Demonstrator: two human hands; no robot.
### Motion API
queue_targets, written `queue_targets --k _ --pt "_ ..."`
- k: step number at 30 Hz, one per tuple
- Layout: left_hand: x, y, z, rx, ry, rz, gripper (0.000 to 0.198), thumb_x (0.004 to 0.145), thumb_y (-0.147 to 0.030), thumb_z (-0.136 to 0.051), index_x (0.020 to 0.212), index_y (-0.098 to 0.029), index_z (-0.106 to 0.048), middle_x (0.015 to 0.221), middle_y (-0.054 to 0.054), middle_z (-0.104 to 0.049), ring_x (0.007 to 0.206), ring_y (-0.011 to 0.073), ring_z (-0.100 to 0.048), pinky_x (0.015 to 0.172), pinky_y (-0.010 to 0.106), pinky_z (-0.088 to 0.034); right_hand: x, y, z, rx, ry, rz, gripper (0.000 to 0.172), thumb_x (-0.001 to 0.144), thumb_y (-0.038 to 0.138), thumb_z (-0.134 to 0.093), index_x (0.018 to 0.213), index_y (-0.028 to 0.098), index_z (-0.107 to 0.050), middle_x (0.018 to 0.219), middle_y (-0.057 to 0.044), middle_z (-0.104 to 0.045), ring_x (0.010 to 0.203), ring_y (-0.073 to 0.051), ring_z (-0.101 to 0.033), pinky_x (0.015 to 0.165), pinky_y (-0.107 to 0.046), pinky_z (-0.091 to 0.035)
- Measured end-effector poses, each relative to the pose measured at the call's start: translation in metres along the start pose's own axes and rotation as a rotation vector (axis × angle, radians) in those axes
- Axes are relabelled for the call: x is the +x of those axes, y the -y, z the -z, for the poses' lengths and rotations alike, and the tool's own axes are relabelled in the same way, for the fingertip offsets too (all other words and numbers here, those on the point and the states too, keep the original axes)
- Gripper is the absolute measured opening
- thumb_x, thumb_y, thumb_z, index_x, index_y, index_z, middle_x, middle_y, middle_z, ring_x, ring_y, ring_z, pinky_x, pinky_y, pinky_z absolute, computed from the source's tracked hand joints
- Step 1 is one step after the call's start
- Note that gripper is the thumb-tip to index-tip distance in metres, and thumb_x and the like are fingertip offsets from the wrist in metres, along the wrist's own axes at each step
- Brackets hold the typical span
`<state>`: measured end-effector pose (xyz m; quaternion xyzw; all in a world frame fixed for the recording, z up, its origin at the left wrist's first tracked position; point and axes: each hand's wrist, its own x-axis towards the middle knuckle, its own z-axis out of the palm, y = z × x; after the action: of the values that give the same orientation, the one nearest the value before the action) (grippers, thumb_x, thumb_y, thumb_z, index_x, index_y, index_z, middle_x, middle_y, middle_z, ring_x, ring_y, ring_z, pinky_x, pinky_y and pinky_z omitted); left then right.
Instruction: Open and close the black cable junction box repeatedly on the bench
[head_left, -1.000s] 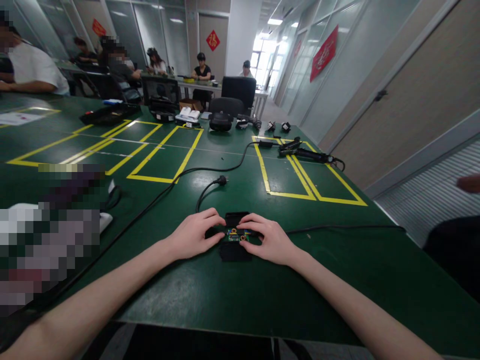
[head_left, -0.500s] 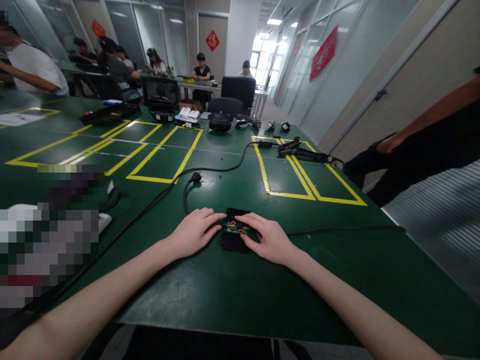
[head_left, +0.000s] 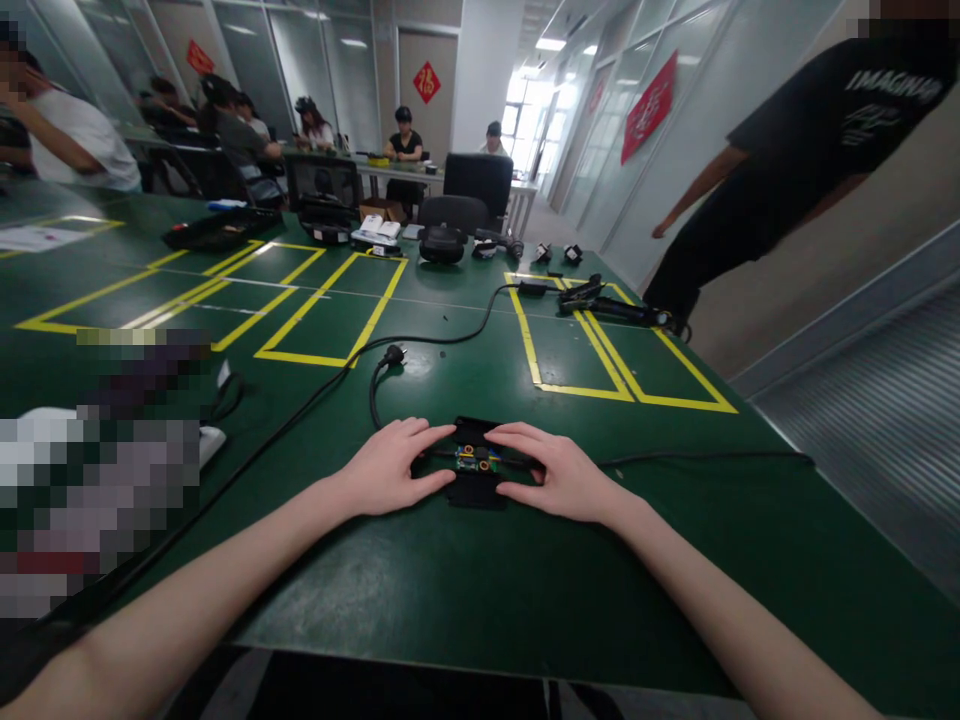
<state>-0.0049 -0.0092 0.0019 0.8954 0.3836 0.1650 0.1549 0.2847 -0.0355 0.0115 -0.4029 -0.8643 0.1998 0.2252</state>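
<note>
Black plastic casing halves (head_left: 478, 494) flanked a green circuit board (head_left: 469, 464); left hand (head_left: 390, 467) and right hand (head_left: 574, 476) bracketed it, grip unclear; adjustment seemed underway, needing steadiness next.

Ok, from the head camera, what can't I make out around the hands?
In the head view:
Circuit board: markings too small to read.
Plug cable: partly covered by the left hand.
Cable on the right: partly covered by the right hand; far end out of sight past the table.
</note>
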Motion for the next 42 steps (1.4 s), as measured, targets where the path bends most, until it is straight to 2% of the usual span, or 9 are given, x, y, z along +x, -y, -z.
queue_targets --k 2,5,10,16,23,34,36,39,42 --pt "0.001 -0.001 0.001 0.003 0.015 0.01 0.061 0.095 -0.048 -0.068 0.146 -0.016 -0.058 0.112 0.011 -0.068 0.101 0.0282 -0.066 0.093 0.041 -0.053 -0.003 -0.005 0.008 0.052 0.04 -0.033 0.056 0.087 0.035 -0.079 0.141 0.028 -0.065 0.142 -0.01 -0.065 0.084 -0.019 -0.073 0.065 -0.031 -0.063" --pt "0.002 -0.001 0.002 0.002 0.024 0.019 0.063 0.093 -0.049 -0.071 0.146 -0.016 -0.058 0.109 0.01 -0.069 0.099 0.0274 -0.066 0.092 0.04 -0.053 -0.005 -0.011 0.014 0.106 0.063 -0.052 0.052 0.085 0.036 -0.08 0.135 0.028 -0.07 0.142 -0.01 -0.066 0.096 -0.023 -0.074 0.059 -0.029 -0.061" --pt "0.003 0.001 0.002 -0.007 0.016 0.017 0.06 0.092 -0.051 -0.071 0.142 -0.018 -0.061 0.107 0.009 -0.07 0.093 0.0259 -0.066 0.089 0.039 -0.054 -0.004 -0.015 0.011 0.118 0.063 -0.042 0.048 0.085 0.034 -0.08 0.131 0.027 -0.073 0.141 -0.01 -0.068 0.123 -0.029 -0.069 0.065 -0.029 -0.064" --pt "0.003 0.002 0.002 0.0 -0.003 0.001 0.063 0.094 -0.055 -0.068 0.145 -0.02 -0.059 0.098 0.007 -0.069 0.09 0.0252 -0.066 0.086 0.038 -0.053 -0.003 -0.017 0.003 0.055 0.001 -0.012 0.054 0.083 0.038 -0.083 0.135 0.027 -0.072 0.137 -0.008 -0.072 0.125 -0.03 -0.07 0.107 -0.046 -0.058" --pt "0.006 0.0 0.002 0.025 0.022 0.015 0.063 0.093 -0.052 -0.07 0.145 -0.019 -0.06 0.099 0.008 -0.07 0.091 0.0263 -0.067 0.086 0.038 -0.053 -0.001 -0.016 -0.008 0.011 -0.044 -0.023 0.068 0.077 0.044 -0.088 0.139 0.025 -0.07 0.138 -0.009 -0.07 0.126 -0.033 -0.069 0.109 -0.049 -0.057" --pt "0.008 -0.005 0.004 0.035 0.028 0.051 0.058 0.094 -0.051 -0.069 0.141 -0.019 -0.063 0.096 0.008 -0.07 0.088 0.0266 -0.067 0.087 0.04 -0.054 0.005 -0.021 -0.009 0.024 -0.037 0.011 0.062 0.083 0.039 -0.081 0.142 0.025 -0.067 0.143 -0.009 -0.067 0.13 -0.031 -0.067 0.113 -0.049 -0.053" --pt "0.008 -0.005 0.003 0.032 0.02 0.05 0.057 0.094 -0.051 -0.069 0.14 -0.019 -0.063 0.096 0.008 -0.071 0.088 0.0264 -0.067 0.088 0.04 -0.054 0.005 -0.021 -0.007 0.045 -0.027 0.02 0.061 0.084 0.039 -0.081 0.142 0.025 -0.067 0.145 -0.009 -0.066 0.131 -0.031 -0.066 0.11 -0.048 -0.056" --pt "0.007 -0.004 0.002 0.027 -0.003 0.041 0.055 0.094 -0.052 -0.068 0.139 -0.02 -0.064 0.098 0.007 -0.072 0.09 0.0258 -0.068 0.089 0.039 -0.054 0.003 -0.02 -0.001 0.091 -0.021 -0.018 0.059 0.085 0.04 -0.079 0.142 0.028 -0.066 0.152 -0.008 -0.061 0.123 -0.03 -0.07 0.083 -0.04 -0.067" --pt "0.007 -0.003 0.0 0.024 -0.018 0.034 0.054 0.095 -0.052 -0.067 0.139 -0.022 -0.064 0.098 0.007 -0.072 0.091 0.0256 -0.068 0.089 0.039 -0.054 0.0 -0.019 0.006 0.118 -0.023 -0.055 0.058 0.085 0.04 -0.079 0.14 0.028 -0.067 0.151 -0.01 -0.061 0.108 -0.027 -0.075 0.067 -0.034 -0.065"
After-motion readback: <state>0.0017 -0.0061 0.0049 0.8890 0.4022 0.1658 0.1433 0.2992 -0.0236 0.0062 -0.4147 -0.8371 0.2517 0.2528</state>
